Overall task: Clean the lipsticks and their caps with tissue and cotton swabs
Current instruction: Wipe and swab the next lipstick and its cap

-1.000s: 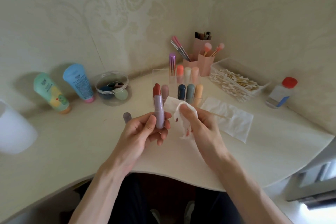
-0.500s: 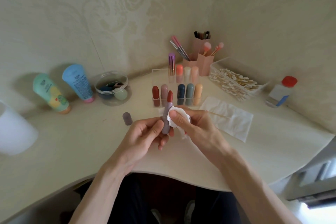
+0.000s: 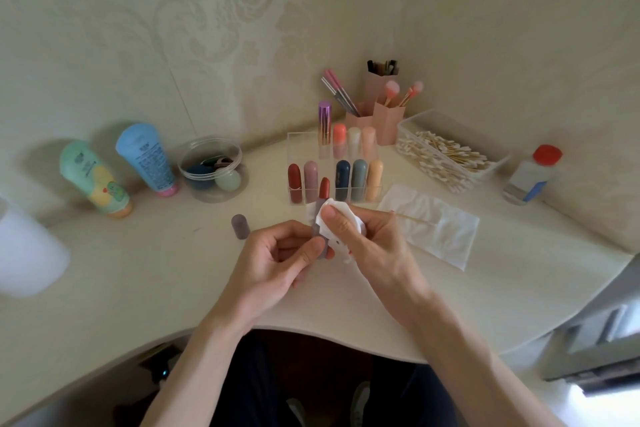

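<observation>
Step in hand: wiping the barrel of one open lipstick (image 3: pixel 324 188) with tissue. Our left hand (image 3: pixel 273 256) grips its purple base, fingers curled round it, above the worktop (image 3: pixel 173 270) and just in front of the rack (image 3: pixel 360 180) of capped lipsticks; our right hand (image 3: pixel 370 243) pinches a folded tissue (image 3: pixel 346 211) against the barrel just below the red bullet. The cap (image 3: pixel 239 226) sits apart on the worktop, to the left. Next, we judge, the wipe calls for light pressure clear of the soft bullet; the cap then needs a cotton swab (image 3: pixel 412 218); one lies on the flat tissue sheet (image 3: pixel 443 236) beside the right hand.
</observation>
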Motion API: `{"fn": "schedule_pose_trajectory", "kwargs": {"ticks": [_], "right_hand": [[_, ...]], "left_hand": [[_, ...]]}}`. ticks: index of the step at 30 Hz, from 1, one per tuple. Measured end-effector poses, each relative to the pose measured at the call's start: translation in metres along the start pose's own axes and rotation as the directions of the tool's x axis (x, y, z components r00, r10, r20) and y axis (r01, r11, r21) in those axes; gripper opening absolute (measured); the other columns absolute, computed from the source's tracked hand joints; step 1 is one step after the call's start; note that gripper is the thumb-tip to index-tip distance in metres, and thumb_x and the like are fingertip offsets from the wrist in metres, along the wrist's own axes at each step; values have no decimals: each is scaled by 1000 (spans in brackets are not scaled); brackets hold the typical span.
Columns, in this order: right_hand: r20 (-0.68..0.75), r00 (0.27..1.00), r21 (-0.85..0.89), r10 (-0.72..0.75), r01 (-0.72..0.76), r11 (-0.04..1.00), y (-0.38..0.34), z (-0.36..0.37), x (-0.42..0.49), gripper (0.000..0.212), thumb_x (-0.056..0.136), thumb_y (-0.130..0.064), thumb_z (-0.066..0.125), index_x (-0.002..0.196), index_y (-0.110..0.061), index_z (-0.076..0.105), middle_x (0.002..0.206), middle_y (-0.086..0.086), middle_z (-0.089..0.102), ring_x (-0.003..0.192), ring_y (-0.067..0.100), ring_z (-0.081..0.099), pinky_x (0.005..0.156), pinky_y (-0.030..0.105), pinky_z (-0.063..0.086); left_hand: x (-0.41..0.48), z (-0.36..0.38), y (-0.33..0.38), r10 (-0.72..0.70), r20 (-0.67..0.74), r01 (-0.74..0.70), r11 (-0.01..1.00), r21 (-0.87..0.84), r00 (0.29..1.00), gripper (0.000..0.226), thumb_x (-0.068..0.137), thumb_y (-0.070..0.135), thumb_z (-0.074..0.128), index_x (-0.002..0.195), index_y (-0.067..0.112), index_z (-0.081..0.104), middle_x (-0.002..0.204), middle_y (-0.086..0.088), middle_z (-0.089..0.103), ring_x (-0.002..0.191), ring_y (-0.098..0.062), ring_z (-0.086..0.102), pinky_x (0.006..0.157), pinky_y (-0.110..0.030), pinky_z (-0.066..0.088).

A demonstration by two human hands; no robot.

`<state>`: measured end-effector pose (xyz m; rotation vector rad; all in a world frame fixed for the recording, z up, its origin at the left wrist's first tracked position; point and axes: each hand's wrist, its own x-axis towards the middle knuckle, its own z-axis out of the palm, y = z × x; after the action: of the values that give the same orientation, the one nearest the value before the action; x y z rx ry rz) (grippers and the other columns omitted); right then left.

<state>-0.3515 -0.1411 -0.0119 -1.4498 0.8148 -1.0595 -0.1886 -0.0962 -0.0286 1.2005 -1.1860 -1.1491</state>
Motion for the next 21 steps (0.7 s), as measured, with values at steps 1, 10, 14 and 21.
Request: {"fn": "schedule_pose_trajectory", "kwargs": {"ticks": [1,10,14,21], "right_hand": [[-6,1000,-5,-7,7,1000,2,0,0,47,106,-21,62,61,-32,71,54,-15,55,53,8,46,56,24,39],[18,1000,6,-16,16,1000,-4,2,0,29,105,-19,63,80,-9,74,62,-11,62,57,0,49,59,11,39],[13,998,104,-55,53,993,-3,1,0,38,108,-19,56,87,11,67,72,22,67,65,23,56,61,28,48],[-17,997,-11,-72,71,997,4,1,1,19,103,-18,67,96,-4,77,78,4,73,68,6,61,67,18,46]], "left_hand": [[0,0,0,-11,-29,11,1000,-5,1000,24,82,30,76,92,8,73,84,-10,79,54,-9,51,51,-20,40],[1,-1,1,2,-92,3,999,50,996,24,76,36,83,85,16,73,80,-4,74,77,-17,66,74,-28,49],[-1,-1,6,30,45,-31,999,23,999,29,96,28,62,102,3,75,96,-9,80,79,-24,73,59,-28,49],[-1,1,2,40,-175,-30,998,60,984,29,70,26,88,80,7,69,80,-13,76,69,-19,70,68,-24,57]]}}
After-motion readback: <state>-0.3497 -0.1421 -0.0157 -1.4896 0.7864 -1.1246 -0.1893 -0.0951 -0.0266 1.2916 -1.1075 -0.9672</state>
